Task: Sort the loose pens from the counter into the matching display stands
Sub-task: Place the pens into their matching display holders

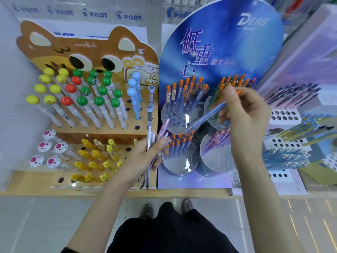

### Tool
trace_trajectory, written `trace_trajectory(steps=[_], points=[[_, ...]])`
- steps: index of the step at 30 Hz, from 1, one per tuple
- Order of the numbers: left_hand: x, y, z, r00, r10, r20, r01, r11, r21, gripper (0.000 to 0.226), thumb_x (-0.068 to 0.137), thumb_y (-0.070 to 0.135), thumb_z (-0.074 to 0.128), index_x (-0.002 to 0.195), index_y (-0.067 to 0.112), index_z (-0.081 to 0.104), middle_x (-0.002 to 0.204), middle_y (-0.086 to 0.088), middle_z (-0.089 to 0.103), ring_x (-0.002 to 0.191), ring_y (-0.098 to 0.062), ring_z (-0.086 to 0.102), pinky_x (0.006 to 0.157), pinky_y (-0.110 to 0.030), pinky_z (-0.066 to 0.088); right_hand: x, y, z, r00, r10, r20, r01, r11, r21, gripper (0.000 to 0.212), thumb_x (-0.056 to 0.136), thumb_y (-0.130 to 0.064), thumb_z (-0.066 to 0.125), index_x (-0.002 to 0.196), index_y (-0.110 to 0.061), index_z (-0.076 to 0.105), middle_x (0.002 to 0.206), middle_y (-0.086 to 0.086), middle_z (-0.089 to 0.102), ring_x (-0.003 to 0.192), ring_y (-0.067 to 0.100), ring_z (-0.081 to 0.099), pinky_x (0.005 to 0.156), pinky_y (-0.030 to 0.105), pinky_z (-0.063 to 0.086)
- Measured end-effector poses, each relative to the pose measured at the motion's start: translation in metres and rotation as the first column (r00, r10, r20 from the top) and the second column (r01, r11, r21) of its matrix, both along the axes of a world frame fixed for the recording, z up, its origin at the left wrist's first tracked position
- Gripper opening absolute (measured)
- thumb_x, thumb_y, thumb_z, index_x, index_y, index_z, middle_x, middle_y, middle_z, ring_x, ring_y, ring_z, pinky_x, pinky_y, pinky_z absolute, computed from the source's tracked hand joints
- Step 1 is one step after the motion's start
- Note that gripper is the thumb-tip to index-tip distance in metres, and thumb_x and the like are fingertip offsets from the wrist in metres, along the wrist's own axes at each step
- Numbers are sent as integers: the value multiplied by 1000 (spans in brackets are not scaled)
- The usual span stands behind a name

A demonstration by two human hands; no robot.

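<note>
Shop bench [54, 193] runs across mid-frame, packed with pen stands. Left hand [144, 157], dead centre, grips a bunch of loose pens [148, 137], tips down. Right hand [244, 114], centre right, pinches a blue pen [206, 116] slanted over the blue stand [218, 42]. Cat stand [54, 52] sits upper left.

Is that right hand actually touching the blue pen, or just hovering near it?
Touching. The head view shows the right hand pinching the blue pen near its upper end.
</note>
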State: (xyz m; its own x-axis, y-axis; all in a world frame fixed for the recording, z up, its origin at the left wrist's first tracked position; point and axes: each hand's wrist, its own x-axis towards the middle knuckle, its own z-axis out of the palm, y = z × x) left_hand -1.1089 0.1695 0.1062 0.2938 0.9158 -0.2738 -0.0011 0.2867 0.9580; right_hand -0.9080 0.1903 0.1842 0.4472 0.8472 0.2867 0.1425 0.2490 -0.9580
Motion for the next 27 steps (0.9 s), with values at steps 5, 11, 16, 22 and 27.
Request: trace_trajectory(steps=[5, 11, 16, 22, 27], points=[[4, 1, 0, 997, 71, -16, -72, 997, -15, 43, 83, 44, 53, 104, 7, 60, 70, 7, 62, 47, -12, 41, 45, -29, 39, -1, -24, -36, 968, 50, 245, 2, 978, -210, 11, 90, -18, 65, 81, -26, 65, 73, 0, 65, 57, 18, 63, 59, 40, 55], [8, 1, 0, 995, 95, -8, -95, 995, -34, 39, 84, 43, 52, 106, 12, 60, 70, 9, 62, 47, -11, 41, 43, -22, 38, -12, -38, -68, 803, 11, 596, 84, 988, -131, 8, 85, -11, 70, 88, -4, 70, 81, 9, 64, 66, 23, 62, 68, 28, 46], [6, 1, 0, 996, 89, -8, -89, 996, -23, 40, 84, 45, 53, 106, 12, 60, 73, 7, 62, 48, -13, 40, 45, -24, 38, -18, -38, -77, 766, 0, 642, 104, 987, -124, 17, 85, -3, 69, 101, 0, 69, 88, 14, 66, 71, 26, 64, 69, 26, 45], [0, 2, 1, 998, 69, 11, -69, 997, -15, 42, 83, 47, 54, 105, 12, 61, 72, 8, 63, 48, -10, 44, 44, -21, 39, -18, -41, -87, 770, 31, 637, 103, 979, -173, 23, 87, 4, 61, 109, -1, 66, 95, 13, 66, 80, 29, 67, 70, 38, 53], [-3, 2, -2, 999, 53, 2, -53, 998, -13, 37, 85, 46, 53, 107, 17, 62, 73, 9, 63, 47, -8, 45, 44, -21, 40, -12, -37, -87, 780, 87, 619, 66, 973, -220, 15, 92, -1, 56, 106, -4, 56, 92, 12, 67, 75, 37, 65, 67, 42, 50]])
